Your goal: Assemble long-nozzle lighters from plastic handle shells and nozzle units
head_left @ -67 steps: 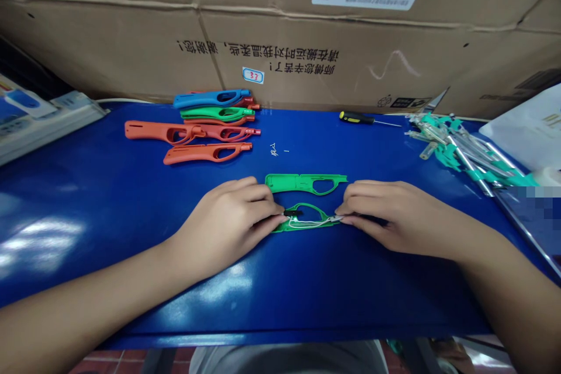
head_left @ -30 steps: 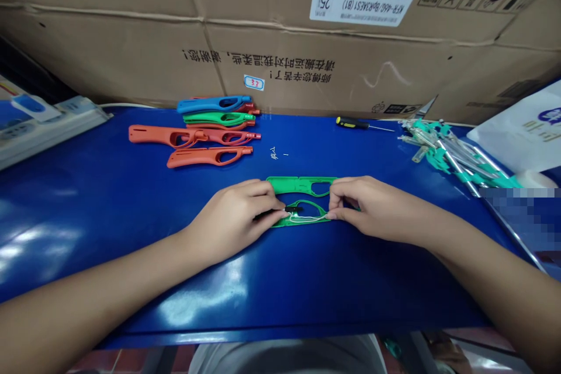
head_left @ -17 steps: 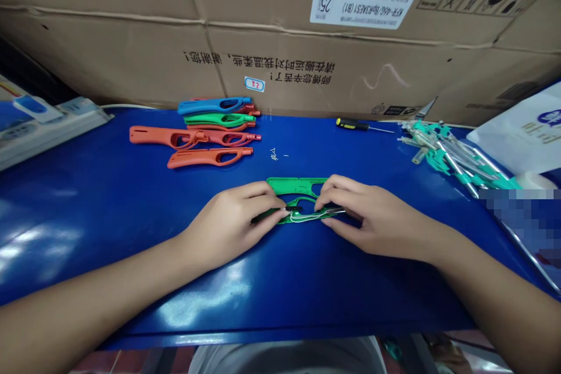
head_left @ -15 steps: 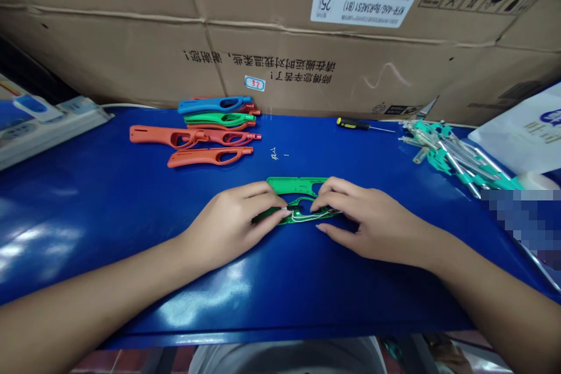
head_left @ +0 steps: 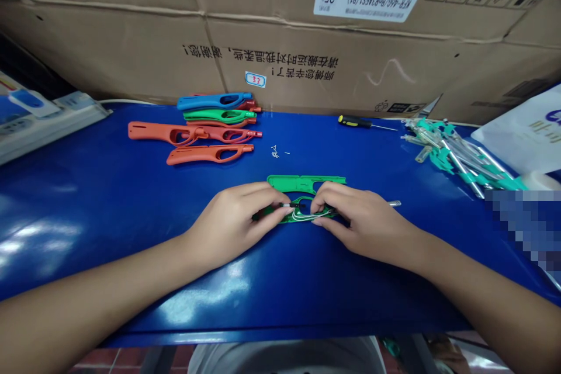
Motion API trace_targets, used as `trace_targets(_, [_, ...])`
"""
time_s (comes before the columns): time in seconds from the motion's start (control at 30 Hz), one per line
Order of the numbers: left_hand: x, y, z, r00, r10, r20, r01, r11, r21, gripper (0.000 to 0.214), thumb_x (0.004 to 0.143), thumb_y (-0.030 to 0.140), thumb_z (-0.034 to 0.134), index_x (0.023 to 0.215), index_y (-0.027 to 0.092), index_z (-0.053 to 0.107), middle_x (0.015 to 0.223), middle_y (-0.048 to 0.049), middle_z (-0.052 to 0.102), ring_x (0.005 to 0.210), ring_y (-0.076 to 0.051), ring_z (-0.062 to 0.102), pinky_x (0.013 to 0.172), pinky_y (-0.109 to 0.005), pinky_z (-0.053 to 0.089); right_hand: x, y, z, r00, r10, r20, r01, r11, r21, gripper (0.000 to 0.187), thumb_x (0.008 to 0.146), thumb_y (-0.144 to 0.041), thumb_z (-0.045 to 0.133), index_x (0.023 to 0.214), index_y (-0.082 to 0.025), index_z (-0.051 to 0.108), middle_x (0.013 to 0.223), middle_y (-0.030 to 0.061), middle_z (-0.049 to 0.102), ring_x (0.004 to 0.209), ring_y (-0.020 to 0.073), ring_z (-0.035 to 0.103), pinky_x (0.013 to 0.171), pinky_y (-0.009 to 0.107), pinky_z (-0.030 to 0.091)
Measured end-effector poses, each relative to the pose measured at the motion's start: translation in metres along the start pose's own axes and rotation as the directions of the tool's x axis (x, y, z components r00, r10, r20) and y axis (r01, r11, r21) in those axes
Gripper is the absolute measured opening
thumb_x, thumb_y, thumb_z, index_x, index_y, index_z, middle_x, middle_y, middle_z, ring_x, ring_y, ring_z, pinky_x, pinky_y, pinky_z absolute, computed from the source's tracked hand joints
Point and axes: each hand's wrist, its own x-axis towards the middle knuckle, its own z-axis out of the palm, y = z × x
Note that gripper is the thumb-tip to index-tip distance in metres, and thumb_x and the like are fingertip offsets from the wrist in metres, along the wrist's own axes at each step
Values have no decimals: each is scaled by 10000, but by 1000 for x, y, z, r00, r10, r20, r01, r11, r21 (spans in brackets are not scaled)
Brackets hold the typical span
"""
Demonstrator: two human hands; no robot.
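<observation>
In the head view, a green lighter shell half [head_left: 301, 198] lies on the blue table between my hands, its inside facing up. My left hand [head_left: 239, 213] pinches a small black and white part [head_left: 294, 205] over the shell's middle. Thin white wires [head_left: 304, 217] run along the shell's near side towards my right fingers. My right hand [head_left: 357, 213] is closed around the shell's right end, which its fingers partly hide. Past that hand a metal tube [head_left: 394, 203] sticks out. A second green shell half [head_left: 289, 183] rests just behind, by the fingertips of both hands.
Several blue, green and orange-red lighter shells [head_left: 210, 155] lie at the back left. A screwdriver [head_left: 355, 121] rests near the cardboard box [head_left: 280, 35]. On the right is a pile of metal tubes with teal parts [head_left: 456, 152]. A power strip [head_left: 52, 123] sits at the left.
My right fingers have closed in on the wires and shell. The metal tube now shows beyond my right hand. My left hand keeps its pinch, nearly still.
</observation>
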Motion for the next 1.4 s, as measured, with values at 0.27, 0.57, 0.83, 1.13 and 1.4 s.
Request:
trace_targets(0.27, [1,3,0,999,-47,13,47,998,-31,87,979,253,654,972,179,698,900,16,726,799,-103,672,729,-193,477,0,-3,-3,999,35,36,-36,999,36,62,969,-232,588,1028,-249,582,1072,-17,644,898,157,590,737,300,382])
trace_targets(0.57, [1,3,0,998,-63,0,63,997,-44,76,970,254,667,955,183,691,916,17,737,828,-106,690,763,-196,495,0,-4,-9,992,82,94,-97,979,179,42,937,-275,640,976,-266,627,979,-43,620,684,105,492,667,267,371])
trace_targets(0.83, [3,2,-1,999,-50,16,51,998,-36,77,969,244,662,966,181,705,889,2,726,793,-117,674,731,-220,499,-1,-3,-2,999,-39,22,39,999,14,58,989,-293,586,981,-237,572,1037,13,632,872,164,599,731,291,412])
trace_targets(1.13, [3,1,-2,1000,-17,0,17,1000,-16,77,947,209,681,969,166,741,853,-15,710,767,-125,660,689,-221,507,-2,3,-7,992,-124,-21,126,985,114,57,998,-212,541,1015,-235,591,1024,1,630,878,133,582,751,274,424])
trace_targets(1.4, [3,-1,-1,1000,7,-18,-8,1000,-27,108,945,200,688,1000,157,770,879,-36,731,790,-141,684,723,-250,554,-8,3,-19,973,-197,124,185,978,100,68,934,-250,644,993,-245,679,1075,-3,655,842,120,627,723,273,447])
